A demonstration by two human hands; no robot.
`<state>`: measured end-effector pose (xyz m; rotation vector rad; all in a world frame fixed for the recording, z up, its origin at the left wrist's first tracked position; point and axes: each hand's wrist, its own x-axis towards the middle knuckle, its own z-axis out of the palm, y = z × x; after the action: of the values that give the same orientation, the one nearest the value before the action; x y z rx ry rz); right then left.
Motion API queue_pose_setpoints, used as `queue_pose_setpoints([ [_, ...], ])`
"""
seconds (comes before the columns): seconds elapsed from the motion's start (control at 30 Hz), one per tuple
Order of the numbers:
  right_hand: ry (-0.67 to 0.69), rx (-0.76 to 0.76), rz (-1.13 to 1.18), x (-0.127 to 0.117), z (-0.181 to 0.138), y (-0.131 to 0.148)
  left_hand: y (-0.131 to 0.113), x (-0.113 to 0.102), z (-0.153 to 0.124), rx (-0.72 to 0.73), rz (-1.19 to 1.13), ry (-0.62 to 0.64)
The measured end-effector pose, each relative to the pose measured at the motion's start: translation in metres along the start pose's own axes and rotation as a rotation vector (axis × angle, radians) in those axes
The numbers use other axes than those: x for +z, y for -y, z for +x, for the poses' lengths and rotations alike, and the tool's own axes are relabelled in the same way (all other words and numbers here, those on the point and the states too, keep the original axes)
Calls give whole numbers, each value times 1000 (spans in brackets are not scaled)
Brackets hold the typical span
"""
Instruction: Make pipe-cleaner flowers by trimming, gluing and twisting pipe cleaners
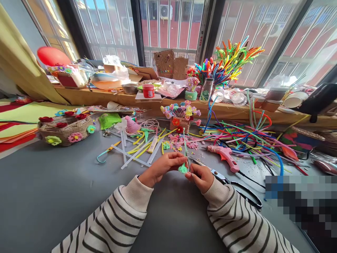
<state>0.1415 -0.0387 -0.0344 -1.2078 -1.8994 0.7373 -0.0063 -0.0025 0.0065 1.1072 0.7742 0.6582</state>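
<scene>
In the middle of the head view, my left hand (166, 166) pinches a small mint-green pipe cleaner flower (182, 169). A pale green stem (185, 140) rises above the fingertips. My right hand (201, 177) is closed at the flower's right side. Between its thumb and fingers runs a thin dark stick-like piece (189, 164), whose kind I cannot make out. Large scissors with black handles (249, 194) lie under and beside my right hand, blades pointing to the far left. Both hands are just above the grey table (105, 214).
A pink glue gun (223, 156) lies right, its cord trailing. Clear glue sticks (135, 154) and yellow pipe cleaners lie left of centre. A flower basket (180, 121) stands behind my hands, a woven basket (65, 131) at left. Tangled pipe cleaners (237, 133) cover the right.
</scene>
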Motion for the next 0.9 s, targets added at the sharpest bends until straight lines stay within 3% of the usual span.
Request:
queue_pose_setpoints([
  [0.17,30,-12,-61,0,2,-7,2,-2,2,21,-86,-15],
  [0.5,36,26,14,0,0,-1,0,1,-1,31,-86,127],
  [0.9,51,21,-16,-2,2,-6,-1,2,-2,23,18,89],
])
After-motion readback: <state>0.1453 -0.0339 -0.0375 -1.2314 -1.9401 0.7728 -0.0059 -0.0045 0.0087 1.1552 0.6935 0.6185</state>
